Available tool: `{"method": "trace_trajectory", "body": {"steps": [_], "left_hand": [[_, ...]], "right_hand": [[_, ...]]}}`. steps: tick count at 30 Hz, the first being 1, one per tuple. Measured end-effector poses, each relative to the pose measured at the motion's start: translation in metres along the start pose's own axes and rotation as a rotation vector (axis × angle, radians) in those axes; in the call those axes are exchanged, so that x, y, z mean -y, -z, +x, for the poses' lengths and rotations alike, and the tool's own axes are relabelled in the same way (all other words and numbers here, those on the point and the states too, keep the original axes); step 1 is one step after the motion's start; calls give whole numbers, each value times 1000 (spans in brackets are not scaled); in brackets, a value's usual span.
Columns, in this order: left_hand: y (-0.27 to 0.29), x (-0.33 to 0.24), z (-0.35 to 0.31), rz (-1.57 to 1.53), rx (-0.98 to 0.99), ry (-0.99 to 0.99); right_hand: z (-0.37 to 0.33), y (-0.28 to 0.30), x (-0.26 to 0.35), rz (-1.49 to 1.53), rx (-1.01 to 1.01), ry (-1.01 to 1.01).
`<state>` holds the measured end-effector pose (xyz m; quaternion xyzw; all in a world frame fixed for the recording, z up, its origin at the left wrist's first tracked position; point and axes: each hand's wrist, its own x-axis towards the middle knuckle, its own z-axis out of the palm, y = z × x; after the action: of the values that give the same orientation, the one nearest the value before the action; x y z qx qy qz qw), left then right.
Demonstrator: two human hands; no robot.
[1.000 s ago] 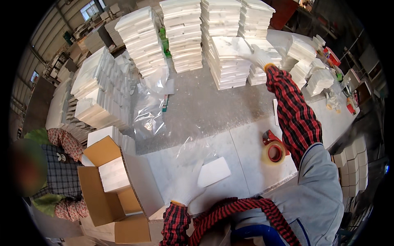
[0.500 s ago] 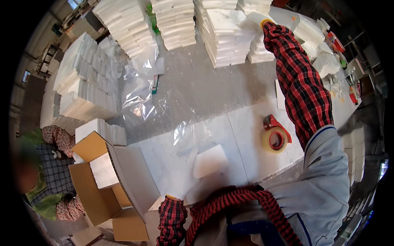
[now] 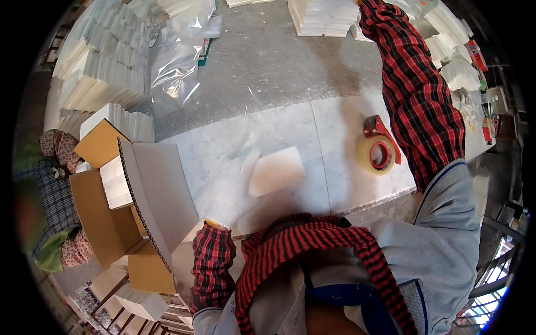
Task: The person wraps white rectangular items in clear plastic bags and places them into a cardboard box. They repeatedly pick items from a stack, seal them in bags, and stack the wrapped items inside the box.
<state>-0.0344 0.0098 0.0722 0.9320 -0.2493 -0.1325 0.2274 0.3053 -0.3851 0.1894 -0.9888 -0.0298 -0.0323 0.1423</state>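
My left hand (image 3: 230,192), in a white knit glove, is closed on the left end of a small white tile (image 3: 282,170) low over the marble-like slab (image 3: 279,120). Its thumb shows along the tile's side; the other fingers are mostly hidden. A thin clear plastic film (image 3: 254,125) lies just beyond this hand. My right arm, in a red and black plaid sleeve (image 3: 421,84), stretches far forward to a stack of white tiles (image 3: 324,17). Past the cuff, my right hand is cut off by the upper edge.
A red tape dispenser (image 3: 379,151) with clear tape lies right of the tile. On the left stands an open cardboard box (image 3: 159,190) with white pieces inside. Behind it are tall white stacks (image 3: 95,78) and clear plastic bags (image 3: 176,72). A co-worker's patterned sleeve (image 3: 58,148) is beyond the box.
The view has tipped downward, so the table things sit higher in the picture. My right hand, earlier at the far stack, has left the view. My left hand stays at the white tile.
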Motion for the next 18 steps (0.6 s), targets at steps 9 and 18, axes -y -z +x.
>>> {"method": "trace_trajectory", "body": {"steps": [9, 18], "left_hand": [[7, -10, -1, 48, 23, -24], [1, -3, 1, -82, -136, -194]], "right_hand": [[-31, -22, 29, 167, -9, 75], [-239, -119, 112, 256, 382, 53]]}}
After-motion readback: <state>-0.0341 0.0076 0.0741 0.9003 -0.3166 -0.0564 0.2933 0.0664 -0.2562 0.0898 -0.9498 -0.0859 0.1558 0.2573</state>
